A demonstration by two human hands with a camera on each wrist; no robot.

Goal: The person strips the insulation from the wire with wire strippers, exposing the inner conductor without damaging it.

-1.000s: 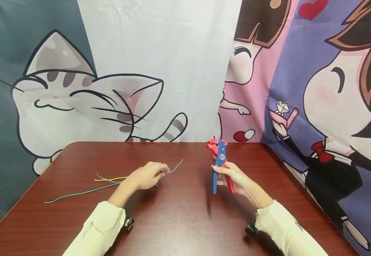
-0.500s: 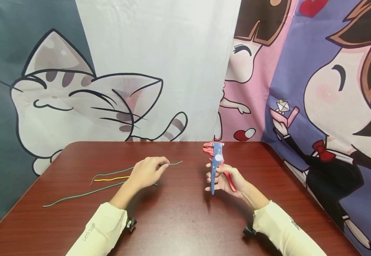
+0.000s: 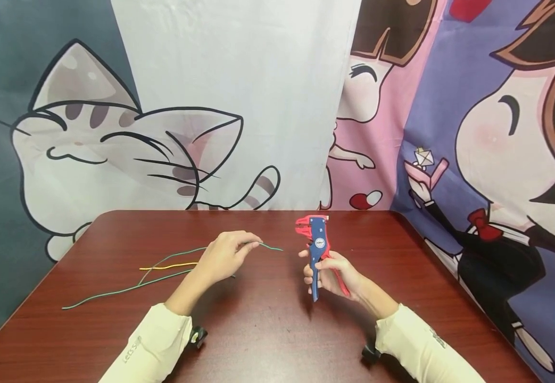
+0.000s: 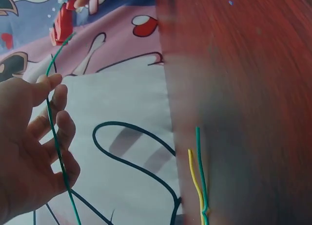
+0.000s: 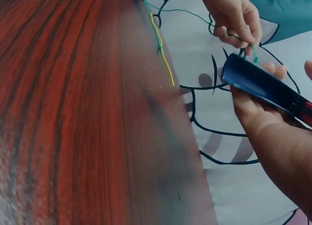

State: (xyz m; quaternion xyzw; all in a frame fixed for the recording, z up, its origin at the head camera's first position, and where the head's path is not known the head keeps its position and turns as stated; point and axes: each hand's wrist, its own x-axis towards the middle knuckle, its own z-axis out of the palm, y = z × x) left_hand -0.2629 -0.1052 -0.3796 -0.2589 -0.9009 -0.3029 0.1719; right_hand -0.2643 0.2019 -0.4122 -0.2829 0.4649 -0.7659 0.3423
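My left hand [image 3: 224, 256] pinches a green wire [image 3: 272, 248] between thumb and forefinger, above the table. A short end of this wire sticks out to the right; the rest trails left, and in the left wrist view the green wire [image 4: 52, 120] runs down across the palm. In my right hand [image 3: 343, 270] is a red and blue wire stripper [image 3: 319, 234], held upright by its handles. The red jaws face left towards the wire end, apart from it in the head view. From the right wrist, the blue handle [image 5: 258, 84] partly hides the fingers.
A yellow wire [image 3: 168, 265] and another green wire [image 3: 109, 293] lie on the brown table [image 3: 277, 330], partly hidden behind my left forearm. Behind the table hangs a cartoon-printed cloth [image 3: 287, 106]. A small black device [image 3: 198, 336] sits at the left cuff.
My left hand has risen and shifted right with the green wire, whose tail has swung. The wire stripper has moved left and a little lower, towards the wire end.
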